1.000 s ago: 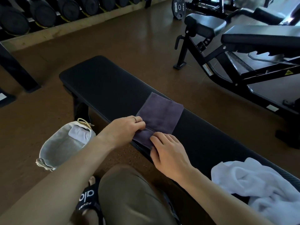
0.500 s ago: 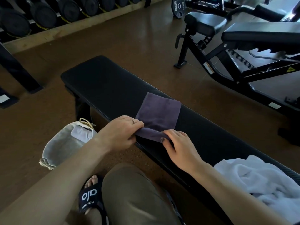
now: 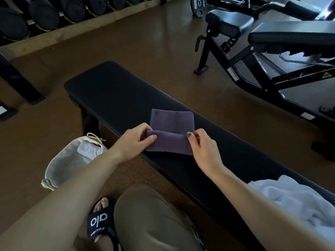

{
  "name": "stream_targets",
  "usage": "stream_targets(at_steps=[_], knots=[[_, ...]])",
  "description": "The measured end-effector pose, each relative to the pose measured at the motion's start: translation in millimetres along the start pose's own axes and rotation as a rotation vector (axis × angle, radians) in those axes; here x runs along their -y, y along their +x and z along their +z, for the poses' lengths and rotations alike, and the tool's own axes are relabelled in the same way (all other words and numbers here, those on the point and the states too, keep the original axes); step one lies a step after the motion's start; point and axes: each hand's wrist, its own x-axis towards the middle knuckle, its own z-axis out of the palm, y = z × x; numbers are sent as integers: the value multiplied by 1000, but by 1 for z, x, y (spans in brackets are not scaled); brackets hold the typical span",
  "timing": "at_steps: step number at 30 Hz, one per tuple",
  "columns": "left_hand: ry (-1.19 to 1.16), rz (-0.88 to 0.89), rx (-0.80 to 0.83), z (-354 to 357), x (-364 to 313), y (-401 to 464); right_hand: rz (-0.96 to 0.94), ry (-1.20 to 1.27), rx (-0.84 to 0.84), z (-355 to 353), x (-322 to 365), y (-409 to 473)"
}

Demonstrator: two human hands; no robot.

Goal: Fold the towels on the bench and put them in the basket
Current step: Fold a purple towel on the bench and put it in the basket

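A small purple towel (image 3: 172,122) lies on the black bench (image 3: 112,95), its near half lifted and folded over toward the far edge. My left hand (image 3: 135,142) pinches the fold's left end. My right hand (image 3: 203,147) pinches its right end. A crumpled white towel (image 3: 293,198) rests on the bench at the lower right, partly behind my right forearm. The grey fabric basket (image 3: 63,165) stands on the floor left of the bench, with a folded white towel (image 3: 88,149) inside.
An adjustable black bench (image 3: 272,51) stands on the brown floor at the right. A rack of dumbbells (image 3: 54,13) lines the far left wall. My knee and a black sandal (image 3: 101,221) are below the bench edge.
Both hands moved apart to the two ends of the purple towel's near edge and lifted it, rolling it over toward the far side. My right hand shifted to the right.
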Motion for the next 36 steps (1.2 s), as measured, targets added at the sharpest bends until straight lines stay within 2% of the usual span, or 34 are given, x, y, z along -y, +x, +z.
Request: stream_targets(at_steps=[5,15,18,20,22,25,27,28,32,36], knots=[[-1,-74,-45,4,0,8,-71,-273,-132,6,4,16],[55,-142,-106,15,-2,21,-32,-573,-44,3,8,27],[224,-108,-111,20,-7,21,-44,-574,-49,4,8,27],[481,-10,-175,21,-12,20,-67,-584,-82,5,9,28],[734,190,-242,22,-16,20,-179,-598,-163,2,12,25],[903,473,-172,31,-19,21,-576,-599,-191,2,13,13],[898,516,-139,38,-22,21,-802,-561,-69,6,11,4],[887,508,-138,38,-22,22,-833,-541,-12,7,9,0],[820,471,-144,31,-14,19,-728,-420,72,2,-4,-5],[661,429,-70,20,-9,9,-687,-378,86,-8,-9,0]])
